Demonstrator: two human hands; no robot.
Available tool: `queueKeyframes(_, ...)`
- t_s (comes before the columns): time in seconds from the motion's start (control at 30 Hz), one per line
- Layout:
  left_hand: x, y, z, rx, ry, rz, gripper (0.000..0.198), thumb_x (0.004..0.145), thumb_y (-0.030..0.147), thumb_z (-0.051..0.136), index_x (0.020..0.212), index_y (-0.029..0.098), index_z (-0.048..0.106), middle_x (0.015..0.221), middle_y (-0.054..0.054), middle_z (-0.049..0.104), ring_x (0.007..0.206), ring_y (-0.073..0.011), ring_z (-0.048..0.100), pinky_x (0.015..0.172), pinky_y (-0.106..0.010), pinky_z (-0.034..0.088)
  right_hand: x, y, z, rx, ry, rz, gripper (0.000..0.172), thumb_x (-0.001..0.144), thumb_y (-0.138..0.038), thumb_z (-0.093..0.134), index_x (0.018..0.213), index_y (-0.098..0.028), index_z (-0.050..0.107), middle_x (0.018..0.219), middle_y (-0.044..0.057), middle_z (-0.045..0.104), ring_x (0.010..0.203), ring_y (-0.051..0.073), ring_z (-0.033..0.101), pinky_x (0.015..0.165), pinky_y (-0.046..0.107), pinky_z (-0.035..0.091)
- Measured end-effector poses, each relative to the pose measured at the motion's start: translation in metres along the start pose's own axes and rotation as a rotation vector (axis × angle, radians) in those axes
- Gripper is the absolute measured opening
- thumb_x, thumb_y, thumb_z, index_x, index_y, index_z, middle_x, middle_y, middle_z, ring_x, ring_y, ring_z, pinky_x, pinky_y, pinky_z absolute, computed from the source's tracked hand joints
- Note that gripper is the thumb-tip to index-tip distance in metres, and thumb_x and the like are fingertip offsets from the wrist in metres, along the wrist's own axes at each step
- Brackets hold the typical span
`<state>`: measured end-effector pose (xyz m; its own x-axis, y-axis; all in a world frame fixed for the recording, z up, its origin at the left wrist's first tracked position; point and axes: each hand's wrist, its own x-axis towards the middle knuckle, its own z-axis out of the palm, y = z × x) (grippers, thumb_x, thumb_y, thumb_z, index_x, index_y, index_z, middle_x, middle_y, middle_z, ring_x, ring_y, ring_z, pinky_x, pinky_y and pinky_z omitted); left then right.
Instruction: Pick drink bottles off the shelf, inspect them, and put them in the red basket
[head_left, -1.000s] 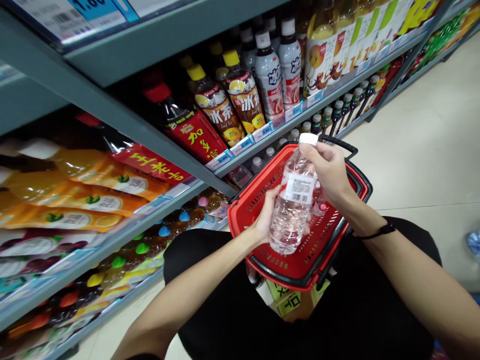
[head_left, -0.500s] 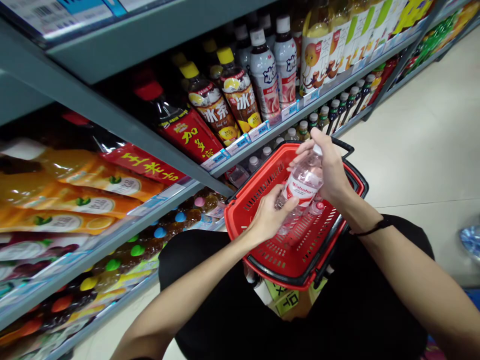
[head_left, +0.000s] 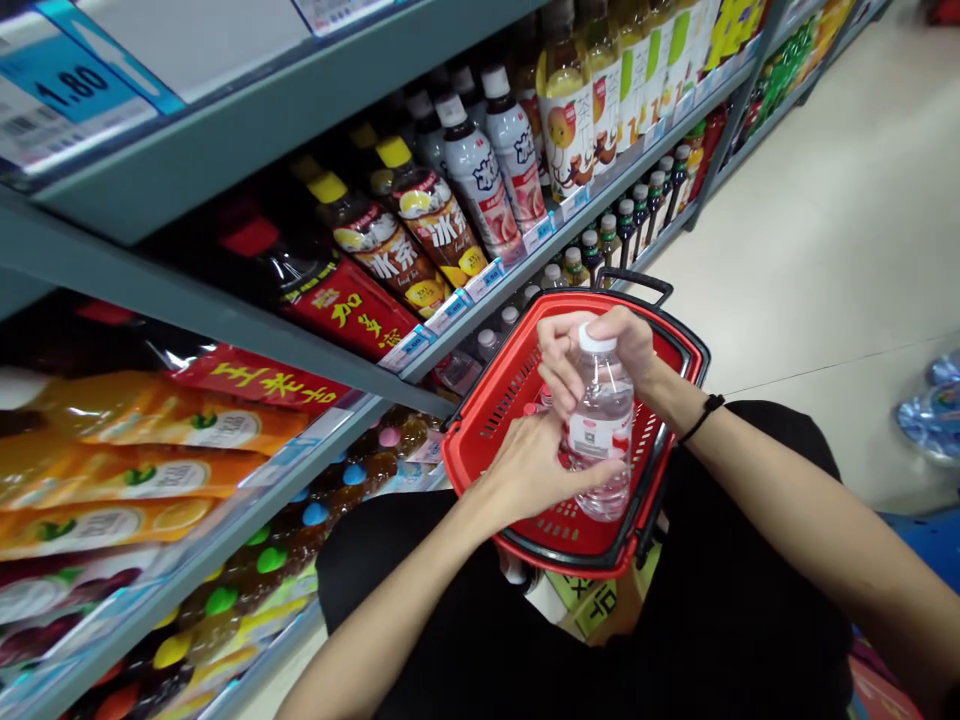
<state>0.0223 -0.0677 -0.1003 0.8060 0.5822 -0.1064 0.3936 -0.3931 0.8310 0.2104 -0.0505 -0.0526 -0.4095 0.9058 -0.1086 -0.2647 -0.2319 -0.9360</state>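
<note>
Head view: shop aisle, drinks shelf [head_left: 247, 330] at left. Red basket [head_left: 480, 450] on lap. Water bottle [head_left: 602, 430] upright over basket; left hand [head_left: 536, 470] wraps its body, right hand [head_left: 600, 345] closed round its cap. Step: bottle held in inspection. Next move calls for firm two-handed grip.

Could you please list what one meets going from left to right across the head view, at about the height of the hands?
Orange drink bottles → left hand → water bottle → red basket rim → black wristband → pale floor.
</note>
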Motion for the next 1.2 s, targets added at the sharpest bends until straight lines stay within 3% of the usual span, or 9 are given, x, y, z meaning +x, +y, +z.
queueKeyframes(0.17, 0.003, -0.004, 0.012, 0.075, 0.124, -0.050, 0.084, 0.075, 0.082, 0.072, 0.127, 0.018, 0.062, 0.119, -0.016, 0.075, 0.105, -0.0408, 0.074, 0.087, -0.051, 0.058, 0.009, 0.000, 0.004, -0.187, -0.120, 0.020, 0.028, 0.089, -0.045, 0.051, 0.090, -0.019, 0.061, 0.082, 0.009, 0.075, 0.084, 0.026, 0.073, 0.082, 0.040, 0.059)
queueKeyframes(0.33, 0.021, -0.035, 0.021, 0.310, 0.196, -0.317, 0.089, 0.077, 0.082, 0.069, 0.129, 0.011, 0.056, 0.096, -0.018, 0.079, 0.090, -0.0423, 0.077, 0.078, -0.046, 0.057, 0.014, 0.005, -0.003, -1.227, 0.173, 0.018, 0.039, 0.100, -0.042, 0.041, 0.083, -0.016, 0.065, 0.099, 0.015, 0.074, 0.099, 0.026, 0.066, 0.092, 0.040, 0.050)
queueKeyframes(0.43, 0.032, -0.054, 0.028, 0.397, 0.196, -0.374, 0.088, 0.078, 0.078, 0.072, 0.132, 0.011, 0.053, 0.098, -0.019, 0.080, 0.095, -0.0411, 0.077, 0.079, -0.043, 0.056, 0.011, 0.005, -0.003, -1.617, 0.139, 0.201, 0.047, 0.102, -0.051, 0.047, 0.094, -0.012, 0.072, 0.098, 0.019, 0.075, 0.099, 0.032, 0.067, 0.084, 0.040, 0.048)
queueKeyframes(0.53, 0.040, -0.067, 0.041, 0.385, 0.164, -0.372, 0.083, 0.077, 0.076, 0.075, 0.127, 0.012, 0.056, 0.101, -0.019, 0.080, 0.098, -0.0412, 0.077, 0.080, -0.041, 0.056, 0.008, 0.004, 0.002, -1.648, -0.049, 0.346, 0.038, 0.099, -0.041, 0.053, 0.094, -0.011, 0.077, 0.085, 0.017, 0.076, 0.082, 0.028, 0.069, 0.069, 0.035, 0.043)
queueKeyframes(0.67, 0.050, -0.073, 0.059, 0.241, 0.065, -0.251, 0.076, 0.079, 0.069, 0.078, 0.131, 0.016, 0.059, 0.110, -0.015, 0.079, 0.102, -0.0339, 0.077, 0.086, -0.037, 0.056, 0.003, 0.006, 0.000, -1.721, -0.204, 0.425, 0.029, 0.092, -0.026, 0.056, 0.094, -0.009, 0.080, 0.085, 0.018, 0.078, 0.081, 0.028, 0.071, 0.064, 0.034, 0.040)
queueKeyframes(0.77, 0.055, -0.072, 0.059, 0.270, -0.179, -0.082, 0.058, 0.086, 0.056, 0.077, 0.129, 0.017, 0.065, 0.118, -0.013, 0.078, 0.108, -0.0309, 0.075, 0.091, -0.035, 0.056, -0.004, 0.009, -0.010, -1.701, -0.265, 0.486, 0.030, 0.091, -0.032, 0.060, 0.094, -0.011, 0.080, 0.089, 0.017, 0.079, 0.078, 0.028, 0.071, 0.061, 0.033, 0.040)
queueKeyframes(0.87, 0.052, -0.075, 0.051, 0.415, -0.363, -0.083, 0.041, 0.092, 0.035, 0.073, 0.128, 0.016, 0.068, 0.120, -0.018, 0.076, 0.116, -0.0334, 0.073, 0.096, -0.040, 0.056, -0.012, 0.017, -0.019, -1.678, -0.323, 0.588, 0.028, 0.090, -0.034, 0.064, 0.101, -0.013, 0.079, 0.095, 0.016, 0.080, 0.079, 0.027, 0.073, 0.061, 0.032, 0.043)
queueKeyframes(1.03, 0.041, -0.083, 0.036, 0.518, -0.431, -0.285, 0.023, 0.095, 0.018, 0.063, 0.112, 0.006, 0.073, 0.114, -0.029, 0.076, 0.114, -0.0412, 0.074, 0.096, -0.049, 0.056, -0.020, 0.053, -0.021, -1.782, -0.411, 0.868, 0.027, 0.092, -0.022, 0.065, 0.113, -0.009, 0.076, 0.105, 0.022, 0.079, 0.098, 0.034, 0.077, 0.074, 0.036, 0.055)
queueKeyframes(1.2, 0.030, -0.071, 0.019, 0.537, -0.366, -0.244, 0.042, 0.104, 0.030, 0.051, 0.134, 0.003, 0.062, 0.122, -0.029, 0.073, 0.121, -0.0395, 0.071, 0.102, -0.048, 0.054, -0.026, 0.106, -0.023, -1.825, -0.455, 0.858, 0.038, 0.096, 0.000, 0.043, 0.120, -0.003, 0.073, 0.120, 0.029, 0.075, 0.113, 0.037, 0.074, 0.090, 0.043, 0.056)
